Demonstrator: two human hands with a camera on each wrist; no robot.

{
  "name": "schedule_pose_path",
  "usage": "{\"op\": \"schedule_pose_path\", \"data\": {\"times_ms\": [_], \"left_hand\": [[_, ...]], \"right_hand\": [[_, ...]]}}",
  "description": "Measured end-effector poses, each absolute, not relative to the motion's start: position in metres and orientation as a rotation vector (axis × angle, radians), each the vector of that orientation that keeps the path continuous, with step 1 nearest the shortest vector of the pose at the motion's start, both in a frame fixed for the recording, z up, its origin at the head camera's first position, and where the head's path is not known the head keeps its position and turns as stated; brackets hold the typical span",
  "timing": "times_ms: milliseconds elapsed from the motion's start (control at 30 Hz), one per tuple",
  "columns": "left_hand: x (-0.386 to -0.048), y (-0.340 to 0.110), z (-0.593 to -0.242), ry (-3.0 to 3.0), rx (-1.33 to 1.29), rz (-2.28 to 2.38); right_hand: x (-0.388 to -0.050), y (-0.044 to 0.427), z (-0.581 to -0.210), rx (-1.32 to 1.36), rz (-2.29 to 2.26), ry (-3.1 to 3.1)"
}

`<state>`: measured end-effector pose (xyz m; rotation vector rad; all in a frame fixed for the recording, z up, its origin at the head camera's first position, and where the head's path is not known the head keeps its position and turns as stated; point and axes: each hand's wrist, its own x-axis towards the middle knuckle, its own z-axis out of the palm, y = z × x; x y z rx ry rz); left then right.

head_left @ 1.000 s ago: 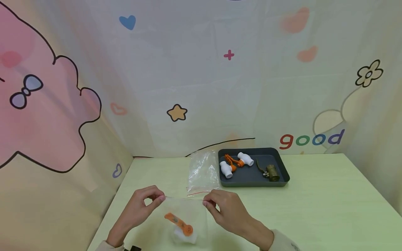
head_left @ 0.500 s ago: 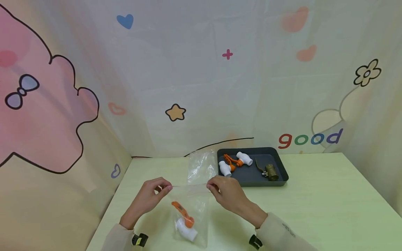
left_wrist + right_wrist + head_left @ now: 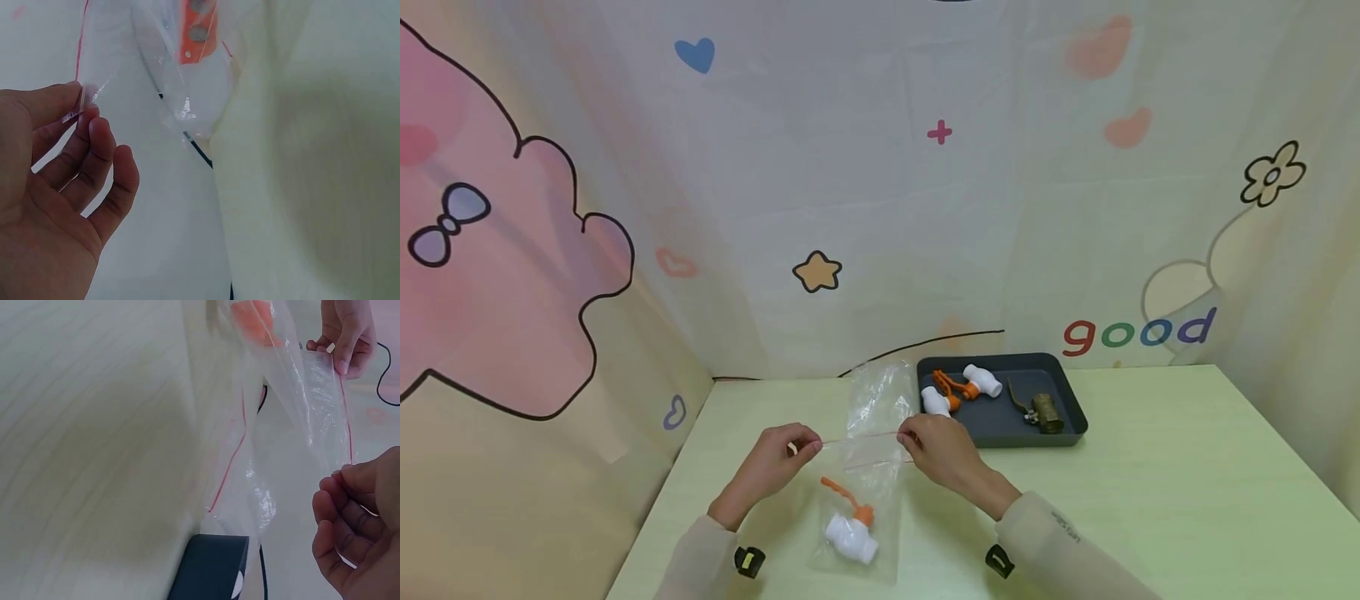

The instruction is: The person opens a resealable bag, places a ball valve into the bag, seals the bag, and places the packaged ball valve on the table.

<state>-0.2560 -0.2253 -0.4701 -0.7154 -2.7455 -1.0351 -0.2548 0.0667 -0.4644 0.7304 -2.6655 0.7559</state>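
Note:
A clear zip bag (image 3: 884,500) with a red line along its top hangs between my two hands. Inside it lies a ball valve (image 3: 852,540) with a white body and an orange lever. My left hand (image 3: 777,465) pinches the left end of the bag's top edge between thumb and forefinger, its other fingers loosely bent in the left wrist view. At the opposite end, my right hand (image 3: 946,454) pinches the same edge. In the right wrist view the red zip line (image 3: 346,415) runs taut from one hand to the other.
Behind the held bag another clear bag (image 3: 883,392) lies flat on the table (image 3: 1165,492). Beside it a dark grey tray (image 3: 1022,437) holds two white-and-orange valves (image 3: 982,382) and a brass-coloured valve (image 3: 1047,413). A printed curtain (image 3: 880,208) stands behind.
Both hands have moved forward and slightly right, taking the bag along. The valve inside has swung round, so its white body now shows more plainly. Both hands keep their pinch.

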Motion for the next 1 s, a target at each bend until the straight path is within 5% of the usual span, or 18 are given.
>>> {"op": "schedule_pose_path", "data": {"times_ms": [433,1000], "left_hand": [[-0.263,-0.222,-0.490,-2.848,-0.685,-0.928],[-0.258,-0.206,-0.464,-2.758,-0.625,-0.841]], "right_hand": [[-0.261,0.069,-0.482,0.737,0.713,-2.738],[-0.251,0.105,-0.457,0.704,0.693,-2.688]]}}
